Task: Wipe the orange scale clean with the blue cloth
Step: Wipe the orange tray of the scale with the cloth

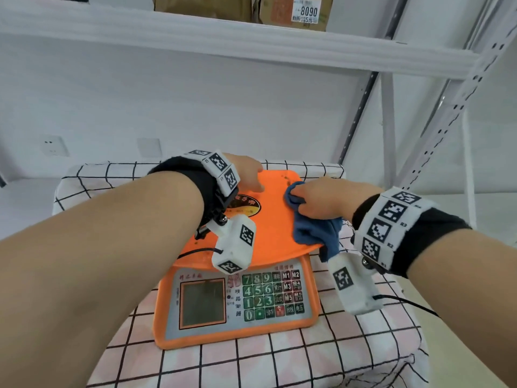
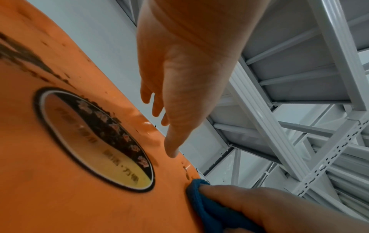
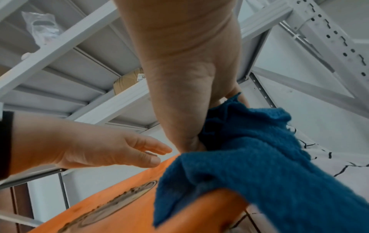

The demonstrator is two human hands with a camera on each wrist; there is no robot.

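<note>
Wiping the orange scale (image 1: 274, 228), partly done

The right hand (image 1: 324, 198) grips the blue cloth (image 1: 313, 228) on the scale's right side; the left hand (image 1: 246, 172), fingers relaxed, steadies its far edge; dark spots (image 1: 286, 179) beyond the cloth remain, so I judge more wiping is needed.

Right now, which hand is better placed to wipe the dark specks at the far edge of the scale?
Right hand: it grips the cloth beside the specks. Left hand only steadies the scale.
</note>
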